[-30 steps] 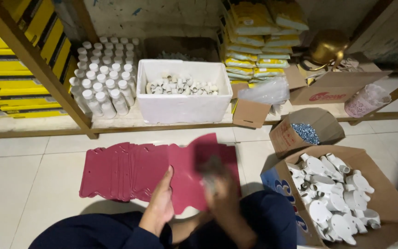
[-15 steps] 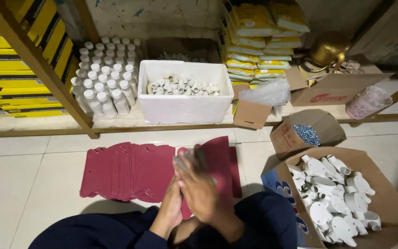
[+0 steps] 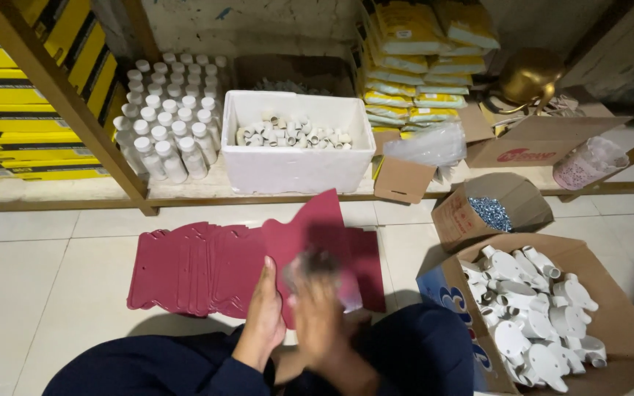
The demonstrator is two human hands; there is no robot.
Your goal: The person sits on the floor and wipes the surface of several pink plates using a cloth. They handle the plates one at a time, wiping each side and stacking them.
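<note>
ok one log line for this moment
left hand: holds dark red card sheet | right hand: blurred, grip unclear | right: carton of white plastic fittings

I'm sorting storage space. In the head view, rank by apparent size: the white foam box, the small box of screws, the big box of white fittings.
1. Big box of white fittings, though nearest the camera
2. White foam box
3. Small box of screws

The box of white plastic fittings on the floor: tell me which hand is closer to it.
Right. The right hand, blurred, is nearer the box of white plastic fittings, which sits off to its right. The left hand grips the raised red card, farther away.
</note>
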